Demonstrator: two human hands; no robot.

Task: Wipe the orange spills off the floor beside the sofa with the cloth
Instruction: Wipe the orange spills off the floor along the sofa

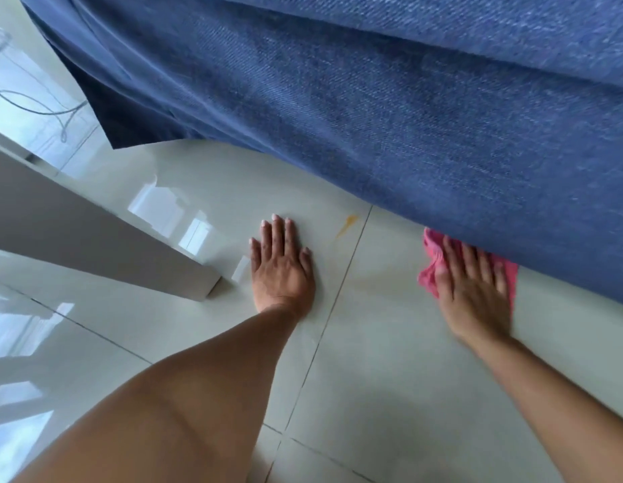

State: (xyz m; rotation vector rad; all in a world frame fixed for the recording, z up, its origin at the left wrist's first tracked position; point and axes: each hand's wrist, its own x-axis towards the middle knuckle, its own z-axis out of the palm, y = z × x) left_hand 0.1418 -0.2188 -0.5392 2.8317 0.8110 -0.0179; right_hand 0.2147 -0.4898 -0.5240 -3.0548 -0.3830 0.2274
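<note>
I'm pressing the pink cloth (434, 270) flat on the floor (390, 378) with my right hand (474, 291), fingers (477, 266) spread wide on top of it, not gripping, right at the hem of the blue sofa (407, 116). The far edge of the cloth is tucking under the sofa fabric. My left hand (280, 270) is lying palm down on the tile, fingers (278, 231) splayed, holding nothing, just bracing me. One orange spill (346, 224) is sitting between my hands, up near the grout line and close to the sofa, well clear of the cloth. A faint yellowish smear (369, 282) is showing between the left hand and the cloth; I'm reading that as residue, not a clean tile. Risks as I'm seeing them: cloth is only pinned by a flat palm, so a fast stroke is likely bunching it or sliding my hand off it. Working this tight to the sofa, I'm risking dragging orange into the hanging fabric, which looks absorbent. Tile is glossy, so if wet film is spreading toward my left palm, that brace hand could be slipping. Grout is probably trapping colour if I'm pushing the spill across it. A grey furniture panel (94, 238) is standing left of the brace hand, limiting room that side. Right hand is motion-blurred, so I can't tell exact finger contact.
</note>
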